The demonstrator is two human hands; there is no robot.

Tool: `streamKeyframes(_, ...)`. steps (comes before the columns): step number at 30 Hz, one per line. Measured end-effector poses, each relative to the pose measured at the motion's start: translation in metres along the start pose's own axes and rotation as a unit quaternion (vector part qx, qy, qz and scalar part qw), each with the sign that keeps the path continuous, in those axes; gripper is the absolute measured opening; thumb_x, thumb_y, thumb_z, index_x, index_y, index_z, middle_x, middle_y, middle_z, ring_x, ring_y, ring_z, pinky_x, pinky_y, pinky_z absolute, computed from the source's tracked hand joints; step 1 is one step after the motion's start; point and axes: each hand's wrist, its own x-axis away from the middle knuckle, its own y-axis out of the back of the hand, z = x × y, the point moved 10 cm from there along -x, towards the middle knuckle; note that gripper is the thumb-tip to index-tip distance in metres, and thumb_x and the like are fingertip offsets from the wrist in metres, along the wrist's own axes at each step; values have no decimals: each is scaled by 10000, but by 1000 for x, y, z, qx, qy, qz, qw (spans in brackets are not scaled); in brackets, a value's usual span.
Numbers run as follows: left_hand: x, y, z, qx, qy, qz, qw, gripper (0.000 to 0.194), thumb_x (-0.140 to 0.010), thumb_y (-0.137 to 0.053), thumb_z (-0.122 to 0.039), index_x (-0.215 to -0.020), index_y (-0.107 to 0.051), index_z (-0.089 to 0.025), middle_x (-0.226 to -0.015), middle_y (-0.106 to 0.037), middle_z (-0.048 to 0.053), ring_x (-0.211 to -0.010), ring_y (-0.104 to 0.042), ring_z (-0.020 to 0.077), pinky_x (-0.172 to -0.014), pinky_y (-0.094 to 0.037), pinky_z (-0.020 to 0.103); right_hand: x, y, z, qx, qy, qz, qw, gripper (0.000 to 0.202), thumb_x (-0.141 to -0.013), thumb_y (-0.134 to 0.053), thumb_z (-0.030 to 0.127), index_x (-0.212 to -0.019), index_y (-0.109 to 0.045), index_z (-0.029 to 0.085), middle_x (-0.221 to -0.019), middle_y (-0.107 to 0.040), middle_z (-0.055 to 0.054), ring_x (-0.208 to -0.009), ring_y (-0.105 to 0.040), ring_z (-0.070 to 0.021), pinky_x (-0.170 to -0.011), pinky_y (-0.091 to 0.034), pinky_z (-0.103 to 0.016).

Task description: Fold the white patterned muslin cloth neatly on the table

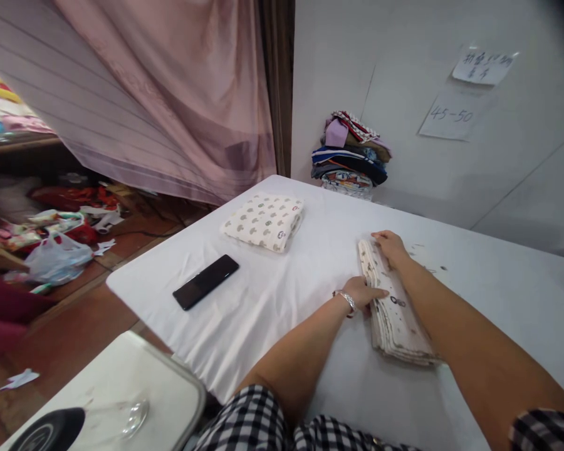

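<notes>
A folded white cloth (395, 319) with small brown and dark prints lies in several layers on the right part of the table. My left hand (361, 293), with a silver bracelet at the wrist, grips its left side; the thumb rests on top and the other fingers are partly hidden. At the far end, my right hand (391, 247) is closed on the cloth's edge, its forearm covering part of the right side. A second folded white cloth (266, 222) with grey-green mushroom-like prints lies apart, farther back and to the left.
A black phone (207, 282) lies on the white-covered table (305, 250). Behind the table's far edge rises a pile of clothes (352, 153), beside a pink curtain (183, 81). At lower left, a white-topped stand (164, 382) holds a clear glass object (134, 418).
</notes>
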Motion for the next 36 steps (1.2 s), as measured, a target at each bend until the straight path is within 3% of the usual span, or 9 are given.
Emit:
streamKeyframes(7,-7,-2,5,10,0,6,1000,394,-663,-742,-361,-952,-628,-118,-776,-666,54,-561,-596,156,-484,-504,276,10,10,0,-84,5,-3,996,347,-801,-450,402,-917,-680,169,-1022,-695,-74,-962,-594,-196,-867,-425,-325)
streamKeyframes(11,-9,-2,7,4,-4,10,1000,398,-656,-744,-394,-914,-620,-117,-739,-659,52,-555,-601,164,-504,-512,290,18,1,8,-104,27,54,993,349,-773,-505,434,-918,-699,182,-999,-707,-57,-925,-605,-199,-858,-437,-329)
streamKeyframes(14,-7,-1,5,-1,0,10,1000,367,-663,-739,-395,-871,-613,-120,-697,-641,38,-531,-584,155,-502,-506,291,22,-9,12,-106,40,103,988,336,-726,-552,345,-991,-696,195,-1013,-709,-30,-905,-618,-186,-838,-456,-311)
streamKeyframes(21,-5,1,5,6,2,3,1000,340,-655,-743,-382,-831,-594,-132,-661,-603,13,-531,-565,146,-483,-492,276,20,-13,9,-42,48,143,988,374,-707,-568,258,-1055,-706,239,-999,-718,-2,-888,-637,-199,-857,-463,-343)
streamKeyframes(31,-3,0,4,-3,8,-3,1000,355,-688,-720,-386,-911,-608,-133,-726,-636,28,-559,-580,137,-481,-490,236,6,-19,16,66,41,102,992,249,-766,-530,278,-876,-745,219,-993,-717,-52,-1006,-614,-233,-918,-421,-350)
streamKeyframes(36,-2,1,2,-17,2,-2,1000,376,-691,-713,-397,-932,-626,-122,-736,-645,42,-542,-580,148,-483,-502,265,5,-20,18,74,52,132,987,280,-772,-507,249,-933,-735,226,-1045,-706,-35,-1012,-615,-218,-910,-431,-334)
